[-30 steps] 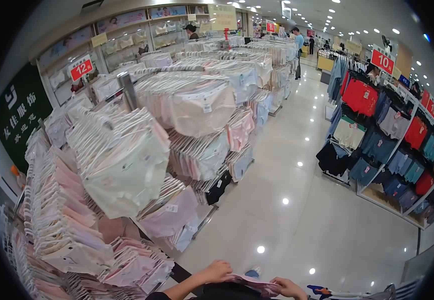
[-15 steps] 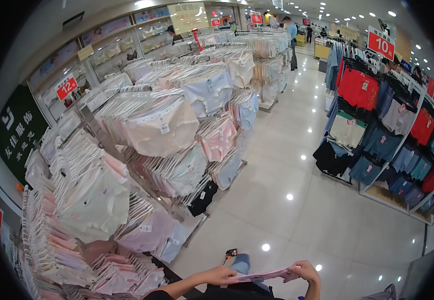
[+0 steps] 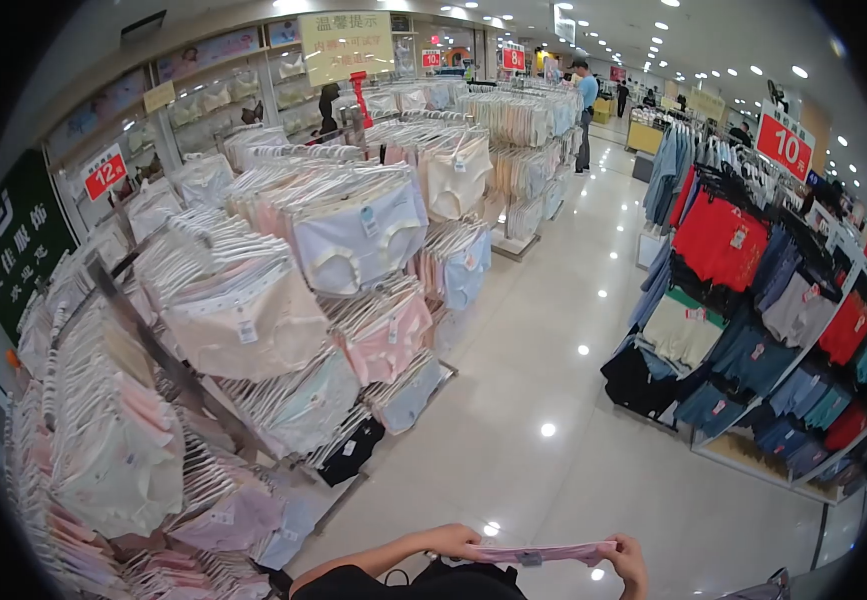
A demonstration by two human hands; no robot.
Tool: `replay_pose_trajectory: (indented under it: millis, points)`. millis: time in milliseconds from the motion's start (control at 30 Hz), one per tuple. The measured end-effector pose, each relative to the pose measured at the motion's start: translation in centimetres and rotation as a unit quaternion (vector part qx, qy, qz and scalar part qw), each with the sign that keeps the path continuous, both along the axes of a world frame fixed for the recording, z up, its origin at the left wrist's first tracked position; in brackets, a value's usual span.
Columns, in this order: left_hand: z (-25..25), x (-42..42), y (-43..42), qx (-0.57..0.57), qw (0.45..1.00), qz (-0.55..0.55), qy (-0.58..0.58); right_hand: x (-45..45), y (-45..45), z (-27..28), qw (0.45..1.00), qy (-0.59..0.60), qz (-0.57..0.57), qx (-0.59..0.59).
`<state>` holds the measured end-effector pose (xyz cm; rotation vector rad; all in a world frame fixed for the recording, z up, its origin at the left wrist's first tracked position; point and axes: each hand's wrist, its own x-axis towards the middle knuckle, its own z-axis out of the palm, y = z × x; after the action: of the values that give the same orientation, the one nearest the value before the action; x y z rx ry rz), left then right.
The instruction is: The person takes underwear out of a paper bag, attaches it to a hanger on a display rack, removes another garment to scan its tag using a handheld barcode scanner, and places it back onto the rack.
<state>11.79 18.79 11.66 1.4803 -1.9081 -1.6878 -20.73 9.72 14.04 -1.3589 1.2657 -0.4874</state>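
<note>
At the bottom of the head view, a pair of pink briefs (image 3: 569,553) is stretched nearly level between my two hands. My left hand (image 3: 451,541) is closed on one end of the waistband. At the other end, my right hand (image 3: 628,561) grips the fabric with bent fingers. A small grey tag or label (image 3: 532,558) shows near the middle of the pink cloth. The lower part of the briefs is mostly hidden from this angle.
Tiered racks of pastel briefs (image 3: 244,320) on white hangers line the left. A rack of red shorts (image 3: 719,235) and darker clothes stands to the right. Between them runs a shiny tiled floor (image 3: 514,400). A person in a blue shirt (image 3: 587,95) stands farther along the aisle.
My view has moved forward, and the racks on both sides appear shifted. Both hands still hold the pink briefs, which now look straighter and slightly farther right.
</note>
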Motion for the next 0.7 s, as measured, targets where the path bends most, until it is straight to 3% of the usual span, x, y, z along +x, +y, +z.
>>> replay_pose_trajectory:
  millis: [67,100,233,367,633,700]
  points:
    - [-0.3,0.3,-4.1,-0.034,0.999,-0.021,0.016,-0.9,-2.8,0.3,0.997,-0.06,-0.032,-0.031]
    - [-0.2,0.5,-5.8,0.006,0.999,-0.019,0.038,-1.2,-4.1,0.5,0.994,-0.089,-0.055,-0.037]
    - [0.4,1.3,-10.2,0.028,0.98,0.02,0.196,-1.3,-7.0,0.0,0.976,-0.151,-0.149,-0.046]
    - [1.0,3.8,-12.8,0.029,0.98,0.057,0.19,-0.5,-10.9,-1.7,0.94,-0.266,-0.211,0.008]
    - [0.2,5.3,-16.6,0.061,0.955,0.232,0.174,4.5,-22.4,0.7,0.93,-0.313,-0.188,0.047]
    - [-0.8,5.4,-19.7,0.011,0.942,0.266,0.204,5.2,-25.8,1.1,0.92,-0.348,-0.173,0.048]
